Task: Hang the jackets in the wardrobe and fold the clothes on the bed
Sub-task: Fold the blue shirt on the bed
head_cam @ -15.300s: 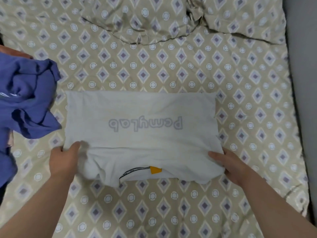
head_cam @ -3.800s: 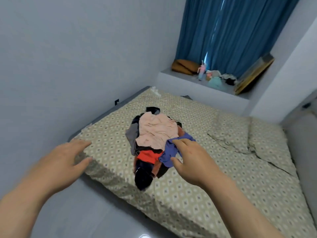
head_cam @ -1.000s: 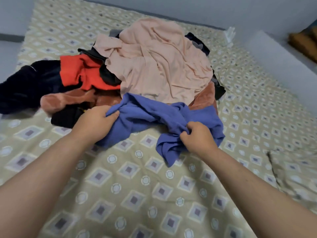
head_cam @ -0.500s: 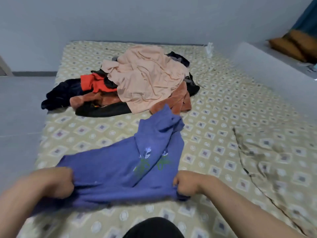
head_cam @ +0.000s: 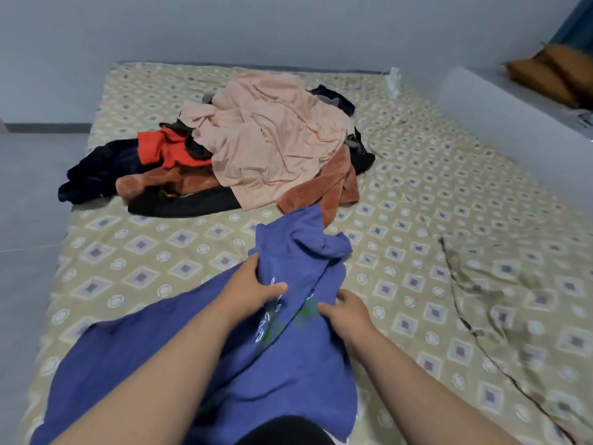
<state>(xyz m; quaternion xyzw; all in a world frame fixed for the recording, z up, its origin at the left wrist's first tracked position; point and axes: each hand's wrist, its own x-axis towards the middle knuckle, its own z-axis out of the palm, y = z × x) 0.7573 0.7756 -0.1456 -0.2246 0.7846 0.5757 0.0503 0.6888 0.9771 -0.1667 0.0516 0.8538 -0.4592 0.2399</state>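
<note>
A blue garment (head_cam: 298, 248) with a small flower print lies spread toward me on the patterned bed (head_cam: 134, 248). My left hand (head_cam: 253, 289) grips a fold of it near the middle, thumb over the cloth. My right hand (head_cam: 345, 311) grips the cloth just right of the print. Farther back sits a pile of clothes (head_cam: 256, 149): a peach garment on top, with red, brown, black and dark navy pieces under and beside it.
A pillow (head_cam: 513, 297) in the same pattern lies at the right. A grey ledge (head_cam: 500, 114) with brown cushions (head_cam: 552, 72) runs along the far right. The floor (head_cam: 29, 187) is at the left, a grey wall behind.
Both hands have let go of the blue garment's near edge and moved forward to its middle, where they grip it again. The garment lies lower on the bed.
</note>
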